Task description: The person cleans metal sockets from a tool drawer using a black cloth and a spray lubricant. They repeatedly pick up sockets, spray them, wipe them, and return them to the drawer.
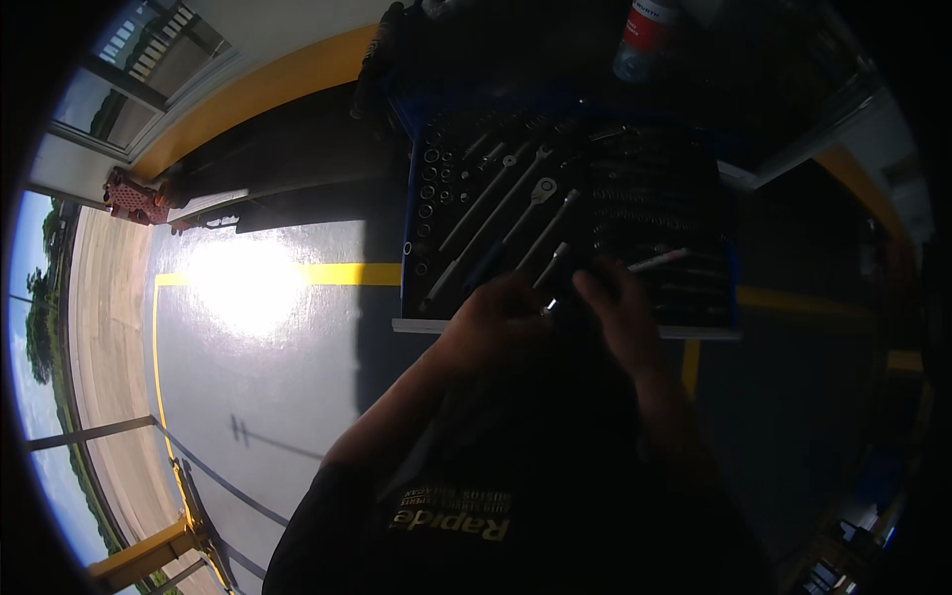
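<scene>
My left hand (496, 315) is at the front edge of an open tool drawer (415, 324), its fingers curled closed. A small shiny metal piece (551, 305) shows at its fingertips, too dark to name more exactly. My right hand (623, 309) is close beside it on the right, fingers bent and apart, with nothing plainly in them. Just beyond my hands lie an extension bar (558, 260), a ratchet (542, 188) with a dark blue handle, and a long bar (486, 206). Sockets (428, 184) stand in rows along the drawer's left side.
A bottle (645, 40) with a red and white label stands behind the drawer. Dim rows of small tools (635, 213) fill its right part. Grey floor (297, 377) with yellow lines lies to the left, brightly sunlit. A yellow metal frame (149, 555) is at lower left.
</scene>
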Demonstrator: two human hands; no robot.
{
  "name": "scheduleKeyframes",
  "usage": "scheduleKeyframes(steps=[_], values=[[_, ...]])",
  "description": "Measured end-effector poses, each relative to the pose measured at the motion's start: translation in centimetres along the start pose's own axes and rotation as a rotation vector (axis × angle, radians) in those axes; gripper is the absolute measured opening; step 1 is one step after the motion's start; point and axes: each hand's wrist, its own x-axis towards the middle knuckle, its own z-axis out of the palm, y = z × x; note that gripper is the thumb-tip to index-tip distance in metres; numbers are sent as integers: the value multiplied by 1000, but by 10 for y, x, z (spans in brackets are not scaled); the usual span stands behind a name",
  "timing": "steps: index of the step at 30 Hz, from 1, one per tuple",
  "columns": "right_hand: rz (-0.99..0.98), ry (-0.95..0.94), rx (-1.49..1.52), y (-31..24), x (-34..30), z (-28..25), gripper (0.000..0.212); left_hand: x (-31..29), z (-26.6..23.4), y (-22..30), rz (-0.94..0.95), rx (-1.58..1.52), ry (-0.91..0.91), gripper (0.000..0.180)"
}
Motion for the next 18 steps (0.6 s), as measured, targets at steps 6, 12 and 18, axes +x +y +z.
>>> scheduleKeyframes(steps=[6,12,18], values=[[50,67,42,23,36,-30,57,81,-66,-29,904,864,123,36],[102,128,169,87,41,-34,58,195,-186,-21,722,1183,397,26],[285,244,441,92,37,-44,57,234,-197,-8,474,1173,408,22]])
